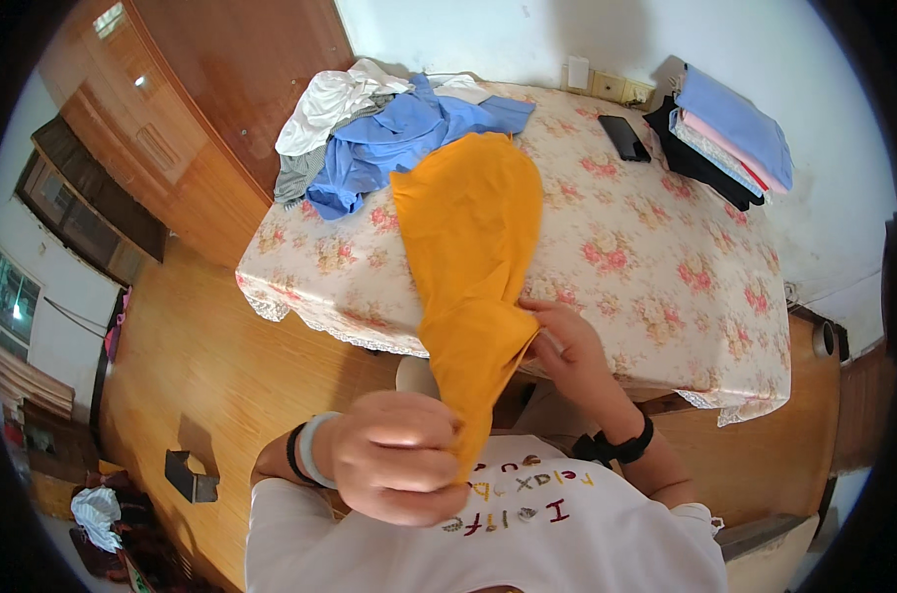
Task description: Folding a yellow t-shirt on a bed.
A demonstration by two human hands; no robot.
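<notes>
A yellow garment point(468, 227) stretches from the middle of the table toward my chest, its near end hanging over the front edge. My left hand point(399, 458) is closed in a fist round that near end, close to my body. Farther up, at the table's front edge, my right hand point(569, 348) pinches the garment's right side between thumb and fingers. The cloth is bunched and twisted between the two hands. Its far part lies on the table, touching a crumpled blue garment point(399, 133). What kind of garment the yellow one is cannot be made out.
A floral tablecloth point(646, 287) covers the table. White clothing point(330, 104) and grey checked cloth point(300, 176) lie heaped at the far left. At the far right are a folded clothes stack point(735, 128) and a black phone point(623, 138). A wooden cabinet point(241, 69) stands behind the left side.
</notes>
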